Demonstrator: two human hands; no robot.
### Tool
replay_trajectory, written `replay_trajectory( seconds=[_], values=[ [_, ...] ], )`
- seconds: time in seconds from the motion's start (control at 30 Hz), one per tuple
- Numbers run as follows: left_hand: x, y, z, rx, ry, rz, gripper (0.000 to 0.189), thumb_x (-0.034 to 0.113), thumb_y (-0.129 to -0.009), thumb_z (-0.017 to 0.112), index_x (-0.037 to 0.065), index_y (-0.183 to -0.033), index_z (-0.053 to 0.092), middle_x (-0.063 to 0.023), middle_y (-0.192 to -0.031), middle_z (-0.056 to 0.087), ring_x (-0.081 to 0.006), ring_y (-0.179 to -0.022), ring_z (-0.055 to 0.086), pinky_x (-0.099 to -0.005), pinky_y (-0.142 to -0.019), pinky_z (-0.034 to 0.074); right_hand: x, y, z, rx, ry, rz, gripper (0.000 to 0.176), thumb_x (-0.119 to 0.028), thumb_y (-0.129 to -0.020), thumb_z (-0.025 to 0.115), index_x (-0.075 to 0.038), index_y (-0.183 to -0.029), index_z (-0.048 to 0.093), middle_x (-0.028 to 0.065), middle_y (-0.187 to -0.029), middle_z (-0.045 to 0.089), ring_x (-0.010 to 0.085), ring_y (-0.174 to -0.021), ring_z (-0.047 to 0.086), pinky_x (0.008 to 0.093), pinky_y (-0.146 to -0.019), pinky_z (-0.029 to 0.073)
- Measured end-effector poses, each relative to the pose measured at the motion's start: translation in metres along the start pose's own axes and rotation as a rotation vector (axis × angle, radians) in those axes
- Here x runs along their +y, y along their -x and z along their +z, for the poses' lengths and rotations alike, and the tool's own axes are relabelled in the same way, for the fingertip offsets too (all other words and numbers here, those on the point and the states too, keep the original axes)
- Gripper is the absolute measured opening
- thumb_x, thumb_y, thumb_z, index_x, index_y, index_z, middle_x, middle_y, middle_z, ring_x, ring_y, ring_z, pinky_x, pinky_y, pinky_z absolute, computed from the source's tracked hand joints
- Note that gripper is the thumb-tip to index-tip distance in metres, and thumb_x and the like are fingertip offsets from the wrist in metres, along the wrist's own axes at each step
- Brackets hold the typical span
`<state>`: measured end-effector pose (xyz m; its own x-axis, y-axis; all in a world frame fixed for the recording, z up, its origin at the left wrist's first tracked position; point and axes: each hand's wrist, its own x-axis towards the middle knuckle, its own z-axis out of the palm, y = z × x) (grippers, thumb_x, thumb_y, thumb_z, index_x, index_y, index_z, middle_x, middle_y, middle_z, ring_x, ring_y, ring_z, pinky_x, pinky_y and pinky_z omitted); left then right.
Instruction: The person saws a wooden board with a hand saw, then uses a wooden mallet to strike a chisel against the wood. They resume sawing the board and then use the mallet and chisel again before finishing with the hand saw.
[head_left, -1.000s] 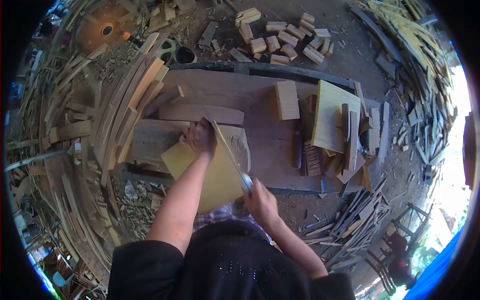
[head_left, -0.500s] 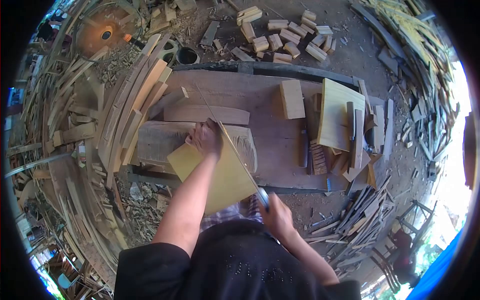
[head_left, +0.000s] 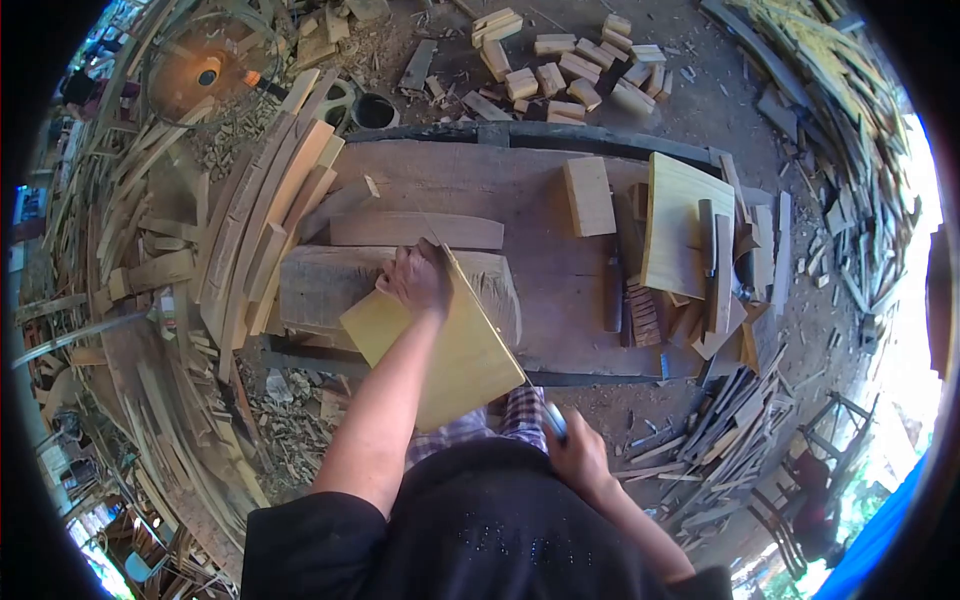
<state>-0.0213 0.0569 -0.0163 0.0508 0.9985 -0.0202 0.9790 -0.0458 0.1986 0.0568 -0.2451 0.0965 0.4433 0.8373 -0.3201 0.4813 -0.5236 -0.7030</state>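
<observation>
My left hand [head_left: 413, 280] presses down on the upper part of a yellowish flat board [head_left: 440, 362], which lies slanted over a thick wooden block [head_left: 325, 290]. At the lower right, my right hand [head_left: 578, 447] is wrapped round the handle of a saw [head_left: 555, 420]. The thin saw blade runs along the board's right edge, with its tip just above my left hand. A curved wooden piece [head_left: 415, 230] lies behind the block.
On the bench [head_left: 550, 270] stand an upright block [head_left: 590, 196] and a pale board [head_left: 685, 225] with tools and offcuts. Long planks [head_left: 265, 230] lean at the left. Small blocks [head_left: 580, 68] lie on the ground beyond, and sticks [head_left: 700, 440] at the lower right.
My right hand has moved down and to the right with the saw, and less of the blade shows past my left hand. My left hand stays on the board.
</observation>
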Motion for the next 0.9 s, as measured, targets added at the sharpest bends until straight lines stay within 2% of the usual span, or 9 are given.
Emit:
replay_trajectory(
  seconds=[0.03, 0.07, 0.2, 0.27, 0.33, 0.53, 0.6, 0.8, 0.9],
  values=[
    [-0.002, 0.001, 0.0, 0.011, 0.011, -0.003, 0.029, 0.03, -0.093, 0.042, 0.017, -0.086, 0.067, -0.0043, -0.099, 0.064, -0.0289, -0.1, 0.054, -0.0492, -0.088, 0.03, -0.001, 0.014, -0.014, -0.05, 0.031, 0.031, 0.026, -0.018, -0.083, 0.07, -0.003, -0.092, 0.05, 0.0174, -0.076, 0.059, 0.0372, -0.067, 0.063, 0.0468, -0.058, 0.051],
    [-0.002, 0.0, -0.001, 0.01, 0.009, -0.011, 0.029, 0.03, -0.093, 0.042, 0.017, -0.086, 0.067, -0.0043, -0.099, 0.064, -0.0289, -0.1, 0.054, -0.0492, -0.088, 0.03, 0.001, 0.007, -0.011, -0.058, 0.033, 0.028, 0.026, -0.018, -0.083, 0.07, -0.003, -0.092, 0.05, 0.0174, -0.076, 0.059, 0.0372, -0.067, 0.063, 0.0468, -0.058, 0.051],
    [-0.004, 0.0, 0.006, 0.024, -0.006, 0.009, 0.03, 0.03, -0.093, 0.042, 0.016, -0.085, 0.067, -0.0044, -0.098, 0.064, -0.0287, -0.1, 0.054, -0.0473, -0.088, 0.03, -0.007, -0.083, 0.029, -0.011, 0.012, -0.161, 0.024, -0.013, -0.083, 0.065, -0.003, -0.095, 0.047, 0.0188, -0.08, 0.059, 0.0406, -0.073, 0.061, 0.0484, -0.061, 0.049],
    [-0.005, -0.002, 0.0, 0.074, 0.029, 0.022, 0.03, 0.03, -0.093, 0.042, 0.016, -0.085, 0.067, -0.0043, -0.098, 0.064, -0.0286, -0.099, 0.054, -0.0467, -0.087, 0.03, -0.017, -0.115, 0.045, 0.093, -0.082, -0.247, 0.024, -0.016, -0.088, 0.062, -0.003, -0.092, 0.043, 0.0228, -0.075, 0.058, 0.0459, -0.07, 0.057, 0.0518, -0.06, 0.045],
    [0.001, 0.001, -0.007, -0.021, -0.031, -0.006, 0.037, 0.035, -0.095, 0.037, 0.017, -0.084, 0.067, -0.0069, -0.097, 0.063, -0.0266, -0.099, 0.055, -0.0452, -0.087, 0.03, -0.029, -0.112, 0.032, 0.023, -0.054, -0.179, 0.026, -0.016, -0.088, 0.062, -0.002, -0.092, 0.041, 0.024, -0.076, 0.058, 0.0469, -0.072, 0.057, 0.052, -0.061, 0.045],
    [-0.004, -0.003, 0.009, 0.014, -0.032, 0.049, 0.03, 0.029, -0.094, 0.041, 0.016, -0.083, 0.067, -0.0053, -0.09, 0.064, -0.0269, -0.091, 0.059, -0.0465, -0.086, 0.031, -0.039, -0.097, 0.009, 0.069, -0.279, -0.094, 0.023, -0.012, -0.089, 0.062, -0.002, -0.09, 0.041, 0.023, -0.078, 0.056, 0.0456, -0.07, 0.056, 0.0497, -0.06, 0.044],
    [-0.003, -0.002, 0.01, 0.051, -0.033, 0.058, 0.032, 0.029, -0.093, 0.041, 0.016, -0.082, 0.067, -0.0061, -0.089, 0.064, -0.027, -0.091, 0.06, -0.0465, -0.086, 0.031, -0.032, -0.098, 0.015, 0.052, -0.193, -0.185, 0.023, -0.015, -0.09, 0.06, -0.002, -0.093, 0.042, 0.0234, -0.08, 0.057, 0.0458, -0.071, 0.057, 0.0503, -0.061, 0.045],
    [0.002, -0.002, 0.004, 0.019, 0.054, 0.026, 0.036, 0.032, -0.092, 0.04, 0.014, -0.079, 0.068, -0.009, -0.085, 0.064, -0.028, -0.09, 0.06, -0.047, -0.085, 0.029, -0.039, -0.107, 0.058, 0.074, -0.036, -0.054, 0.031, -0.021, -0.09, 0.061, -0.005, -0.107, 0.041, 0.0231, -0.087, 0.059, 0.0454, -0.076, 0.06, 0.0527, -0.064, 0.049],
    [0.002, -0.001, 0.0, 0.023, 0.028, 0.025, 0.036, 0.032, -0.092, 0.04, 0.015, -0.079, 0.069, -0.0093, -0.084, 0.065, -0.0281, -0.089, 0.06, -0.0469, -0.084, 0.029, -0.039, -0.086, 0.037, 0.057, 0.029, -0.072, 0.029, -0.024, -0.09, 0.061, -0.004, -0.103, 0.046, 0.0206, -0.085, 0.06, 0.0429, -0.074, 0.061, 0.0506, -0.062, 0.05]
  ],
)
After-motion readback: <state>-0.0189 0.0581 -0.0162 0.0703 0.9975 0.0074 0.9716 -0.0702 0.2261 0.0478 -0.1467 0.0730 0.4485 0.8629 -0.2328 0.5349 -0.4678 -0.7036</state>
